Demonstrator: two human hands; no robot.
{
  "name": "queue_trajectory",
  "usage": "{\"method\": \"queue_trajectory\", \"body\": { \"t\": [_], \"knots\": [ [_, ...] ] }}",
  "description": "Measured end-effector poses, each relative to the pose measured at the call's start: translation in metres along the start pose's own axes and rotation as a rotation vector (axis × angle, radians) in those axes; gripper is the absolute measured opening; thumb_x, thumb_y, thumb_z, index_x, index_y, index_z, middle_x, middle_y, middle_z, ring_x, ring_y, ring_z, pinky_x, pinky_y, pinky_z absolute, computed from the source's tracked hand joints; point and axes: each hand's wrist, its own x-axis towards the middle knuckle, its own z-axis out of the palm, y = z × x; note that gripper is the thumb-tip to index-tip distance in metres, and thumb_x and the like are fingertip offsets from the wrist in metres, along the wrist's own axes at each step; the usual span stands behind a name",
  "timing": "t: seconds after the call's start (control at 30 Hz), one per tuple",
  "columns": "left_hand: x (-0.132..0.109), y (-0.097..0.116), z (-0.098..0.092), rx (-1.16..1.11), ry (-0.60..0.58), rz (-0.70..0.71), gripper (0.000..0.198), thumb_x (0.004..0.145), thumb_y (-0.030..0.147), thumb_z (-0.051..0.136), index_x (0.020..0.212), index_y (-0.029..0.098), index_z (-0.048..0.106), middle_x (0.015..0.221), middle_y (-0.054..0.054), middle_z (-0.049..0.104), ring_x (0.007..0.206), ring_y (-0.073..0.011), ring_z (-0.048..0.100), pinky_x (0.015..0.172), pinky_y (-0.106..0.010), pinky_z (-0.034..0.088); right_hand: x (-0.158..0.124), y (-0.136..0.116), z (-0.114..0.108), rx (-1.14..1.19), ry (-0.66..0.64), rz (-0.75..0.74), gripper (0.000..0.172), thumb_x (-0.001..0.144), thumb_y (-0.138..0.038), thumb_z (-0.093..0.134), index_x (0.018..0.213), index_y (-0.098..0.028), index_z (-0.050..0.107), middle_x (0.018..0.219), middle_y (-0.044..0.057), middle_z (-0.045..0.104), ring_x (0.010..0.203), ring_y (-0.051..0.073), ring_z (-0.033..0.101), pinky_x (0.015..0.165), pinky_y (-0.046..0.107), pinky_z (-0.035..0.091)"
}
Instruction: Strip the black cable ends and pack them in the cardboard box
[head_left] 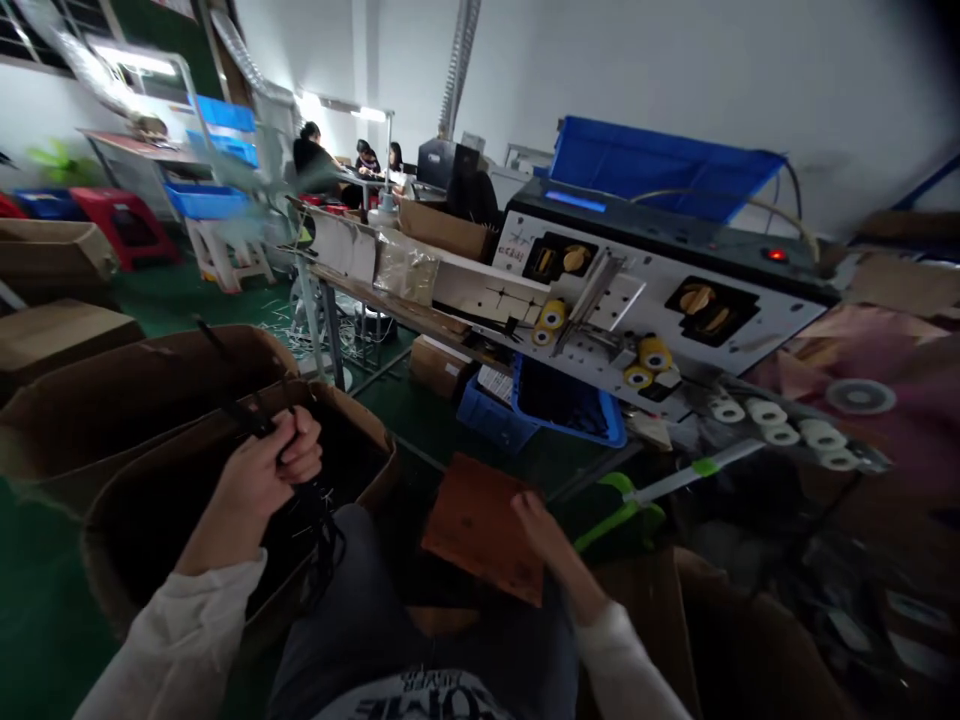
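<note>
Toward seven o'clock, the left hand (259, 480) is closed around a dark cable bundle (319, 540) whose lower end fades into the shadow of a cardboard box (364, 440), while near five o'clock the right hand (544, 530) meets the edge of a brown board (480, 530), its grip hidden.

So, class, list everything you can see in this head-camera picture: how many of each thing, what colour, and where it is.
wire bundle: one, black, held over an open box
cardboard boxes: several, brown, on the floor at left and lower right
machine panel: one, white and black, on a bench ahead
yellow rollers: four, yellow, on the panel
white rollers: five, white, at the panel's right end
crates: two, blue, on the floor below the bench
stools: two, red, far left
board: one, orange-brown, over the lap
co-workers: three, in dark tops, far back
left hand: gripping the wire bundle
right hand: at the board's edge
</note>
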Motion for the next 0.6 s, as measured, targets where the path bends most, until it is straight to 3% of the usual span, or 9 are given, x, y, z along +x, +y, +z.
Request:
{"method": "queue_trajectory", "body": {
  "t": [0.07, 0.13, 0.2, 0.27, 0.33, 0.43, 0.53, 0.6],
  "knots": [
    [-0.003, -0.019, -0.001, -0.050, 0.024, -0.060, 0.021, 0.071, 0.035, 0.071, 0.067, 0.020, 0.057, 0.049, 0.006, 0.023, 0.036, -0.0022, 0.013, 0.037, -0.019, 0.006, 0.030, -0.005, 0.049, -0.056, -0.010, 0.075, 0.031, 0.093, -0.027, 0.031, 0.101, -0.024, 0.061, 0.096, 0.008, 0.065, 0.096, 0.023, 0.063, 0.082, 0.036, 0.048],
    [-0.006, -0.038, -0.002, -0.084, 0.065, -0.119, 0.018, 0.072, 0.034, 0.072, 0.073, 0.019, 0.061, 0.050, 0.008, 0.023, 0.037, -0.0017, 0.013, 0.037, -0.018, 0.008, 0.049, -0.005, 0.081, -0.095, -0.022, 0.106, 0.035, 0.091, -0.025, 0.029, 0.109, -0.019, 0.059, 0.106, 0.014, 0.064, 0.104, 0.026, 0.061, 0.086, 0.037, 0.047],
    [-0.010, -0.055, -0.005, -0.112, 0.111, -0.163, 0.021, 0.072, 0.032, 0.072, 0.086, 0.019, 0.064, 0.051, 0.009, 0.023, 0.038, -0.0015, 0.013, 0.037, -0.016, 0.009, 0.060, -0.001, 0.095, -0.126, -0.031, 0.101, 0.036, 0.088, -0.024, 0.038, 0.117, -0.013, 0.055, 0.120, 0.019, 0.058, 0.116, 0.030, 0.054, 0.094, 0.040, 0.042],
    [-0.012, -0.069, -0.008, -0.137, 0.147, -0.211, 0.028, 0.073, 0.032, 0.072, 0.096, 0.018, 0.064, 0.051, 0.010, 0.022, 0.038, -0.0016, 0.012, 0.037, -0.016, 0.010, 0.067, 0.000, 0.094, -0.158, -0.020, 0.061, 0.040, 0.083, -0.022, 0.047, 0.121, -0.011, 0.053, 0.130, 0.020, 0.052, 0.125, 0.032, 0.045, 0.102, 0.043, 0.035],
    [-0.013, -0.082, -0.011, -0.164, 0.170, -0.260, 0.030, 0.074, 0.033, 0.071, 0.098, 0.015, 0.065, 0.050, 0.010, 0.020, 0.038, -0.0015, 0.011, 0.037, -0.016, 0.009, 0.073, -0.010, 0.077, -0.143, -0.001, -0.049, 0.038, 0.081, -0.021, 0.050, 0.118, -0.011, 0.055, 0.126, 0.019, 0.055, 0.121, 0.030, 0.049, 0.102, 0.041, 0.035],
    [-0.010, -0.097, -0.012, -0.204, 0.178, -0.307, 0.032, 0.073, 0.036, 0.071, 0.094, 0.013, 0.066, 0.049, 0.011, 0.017, 0.038, -0.0014, 0.010, 0.036, -0.016, 0.009, 0.088, -0.052, 0.022, -0.021, 0.038, -0.354, 0.027, 0.088, -0.025, 0.043, 0.106, -0.015, 0.060, 0.105, 0.012, 0.065, 0.094, 0.020, 0.062, 0.086, 0.031, 0.047],
    [-0.004, -0.105, -0.007, -0.238, 0.147, -0.335, 0.030, 0.071, 0.036, 0.072, 0.089, 0.013, 0.066, 0.049, 0.010, 0.019, 0.037, -0.0013, 0.011, 0.036, -0.016, 0.008, 0.110, -0.118, -0.052, -0.102, 0.280, -0.577, 0.026, 0.090, -0.022, 0.039, 0.108, -0.017, 0.058, 0.108, 0.010, 0.063, 0.099, 0.019, 0.059, 0.085, 0.029, 0.047],
    [-0.001, -0.106, -0.002, -0.256, 0.123, -0.346, 0.027, 0.072, 0.034, 0.072, 0.088, 0.013, 0.065, 0.049, 0.010, 0.021, 0.037, -0.0012, 0.012, 0.036, -0.016, 0.008, 0.127, -0.161, -0.095, -0.321, 0.418, -0.562, 0.030, 0.089, -0.014, 0.038, 0.112, -0.015, 0.057, 0.115, 0.013, 0.061, 0.107, 0.022, 0.057, 0.092, 0.031, 0.044]
  ]
}}
